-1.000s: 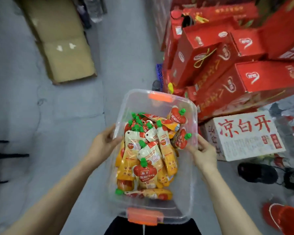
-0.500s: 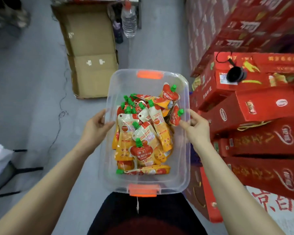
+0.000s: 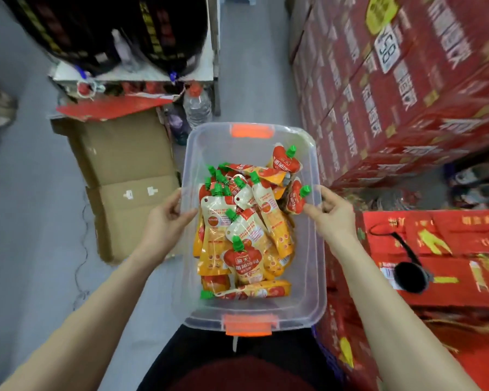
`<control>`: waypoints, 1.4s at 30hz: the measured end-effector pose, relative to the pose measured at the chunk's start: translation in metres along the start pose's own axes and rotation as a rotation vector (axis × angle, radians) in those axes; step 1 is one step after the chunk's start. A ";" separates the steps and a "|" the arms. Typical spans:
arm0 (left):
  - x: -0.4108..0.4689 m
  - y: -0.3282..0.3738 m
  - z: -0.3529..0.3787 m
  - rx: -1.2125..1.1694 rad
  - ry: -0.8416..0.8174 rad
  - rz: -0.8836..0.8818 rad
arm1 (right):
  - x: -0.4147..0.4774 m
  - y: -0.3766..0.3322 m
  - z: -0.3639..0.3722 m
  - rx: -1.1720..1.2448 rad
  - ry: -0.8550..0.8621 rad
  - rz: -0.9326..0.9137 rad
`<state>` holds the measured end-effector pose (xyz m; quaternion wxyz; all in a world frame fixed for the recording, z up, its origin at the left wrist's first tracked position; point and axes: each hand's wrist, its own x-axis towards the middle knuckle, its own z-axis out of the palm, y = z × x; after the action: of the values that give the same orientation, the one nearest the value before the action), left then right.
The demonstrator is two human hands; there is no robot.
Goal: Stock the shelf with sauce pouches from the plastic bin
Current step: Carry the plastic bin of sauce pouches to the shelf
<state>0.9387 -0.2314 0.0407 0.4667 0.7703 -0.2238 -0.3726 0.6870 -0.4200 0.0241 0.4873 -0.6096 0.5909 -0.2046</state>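
Between both hands, out in front of the body, sits the clear plastic bin (image 3: 312, 277), its long axis running straight away from the person, with orange latches (image 3: 249, 324) at the near and far ends. Left hand (image 3: 164, 218) clamps the left rim, right hand (image 3: 333, 215) curls over the right rim. Sauce pouches (image 3: 244, 261) lie heaped inside: orange-and-red, green caps mostly aimed away; the nearest lies crosswise, cap pointing left.

Bare forearms (image 3: 96, 306), black-and-maroon clothing (image 3: 203, 351)
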 end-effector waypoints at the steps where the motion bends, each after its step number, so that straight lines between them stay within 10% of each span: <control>1: 0.034 0.022 0.003 0.002 -0.009 0.031 | 0.031 -0.018 0.002 0.008 0.013 -0.007; 25: 0.834 0.373 0.128 0.075 -0.005 0.190 | 0.831 -0.371 0.043 -0.020 0.060 -0.036; 42: 1.308 0.551 0.178 -0.096 0.207 -0.004 | 1.341 -0.613 0.117 -0.092 -0.116 -0.111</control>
<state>1.6147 -1.4909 0.0002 0.5230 0.7818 -0.1549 -0.3022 1.3955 -1.7180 0.0473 0.4803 -0.6740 0.5354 -0.1684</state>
